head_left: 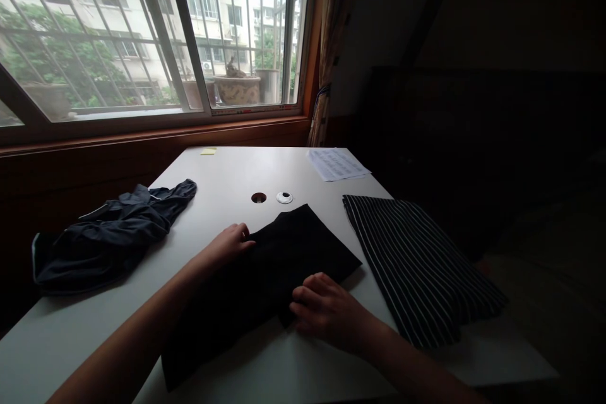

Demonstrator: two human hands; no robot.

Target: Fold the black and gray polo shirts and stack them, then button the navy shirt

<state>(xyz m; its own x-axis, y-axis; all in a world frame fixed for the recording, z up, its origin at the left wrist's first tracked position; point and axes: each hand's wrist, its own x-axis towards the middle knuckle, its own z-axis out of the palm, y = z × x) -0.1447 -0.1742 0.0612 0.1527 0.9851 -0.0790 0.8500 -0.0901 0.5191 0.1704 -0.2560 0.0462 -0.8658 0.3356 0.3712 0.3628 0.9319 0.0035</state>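
A plain black garment (265, 265) lies spread on the white table in front of me; its exact kind is hard to tell in the dim light. My left hand (231, 241) pinches its far left edge, thumb and fingers closed on the cloth. At its near right edge, my right hand (326, 309) has its fingers curled round the fabric. To the right lies a folded black cloth with white stripes (416, 265). A crumpled dark garment with light piping (113, 233) rests at the table's left edge.
The white table (227, 177) has a cable hole (259, 198) and a round cover (285, 197) near its middle. Printed sheets (337, 164) lie at the far right, a yellow sticky note (208, 151) at the far left. Behind stands a barred window (227, 31) with a curtain (326, 57).
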